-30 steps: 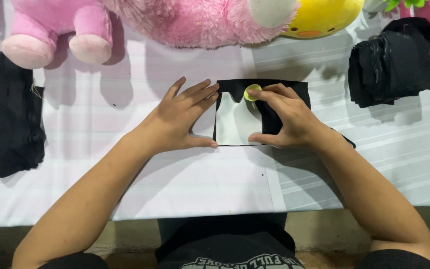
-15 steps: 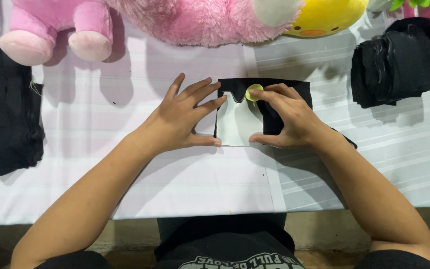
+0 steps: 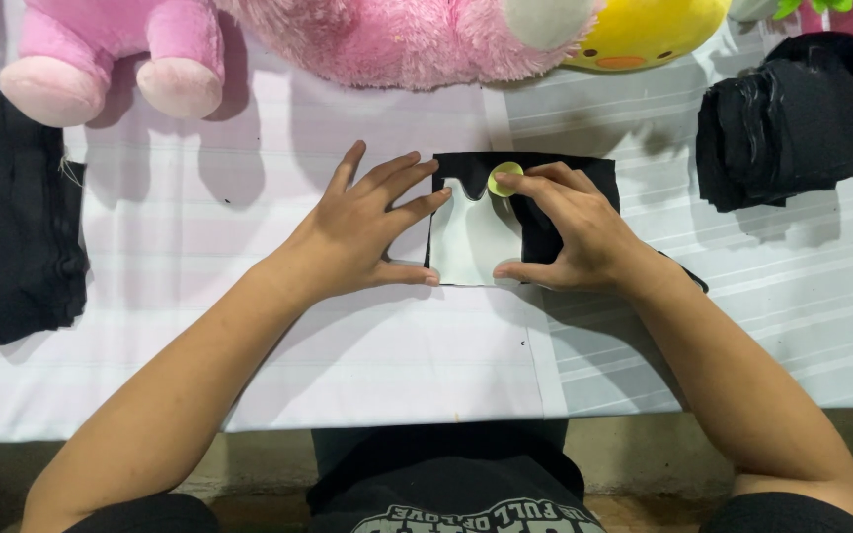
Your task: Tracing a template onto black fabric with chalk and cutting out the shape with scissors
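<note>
A small piece of black fabric lies flat on the white striped tablecloth. On it rests a pale grey-white template with a wavy top edge. My left hand lies flat, fingers spread, pressing the template's left edge. My right hand presses on the fabric, its fingertips pinching a small round yellow-green piece like tailor's chalk against the template's upper right edge.
A stack of black fabric lies at the left. A pile of folded black pieces sits at the upper right. Pink plush toys and a yellow plush line the far edge. The table's near edge runs by my body.
Both hands stay on the fabric and template. The right hand's fingertips with the yellow-green piece have barely shifted along the template's top edge.
</note>
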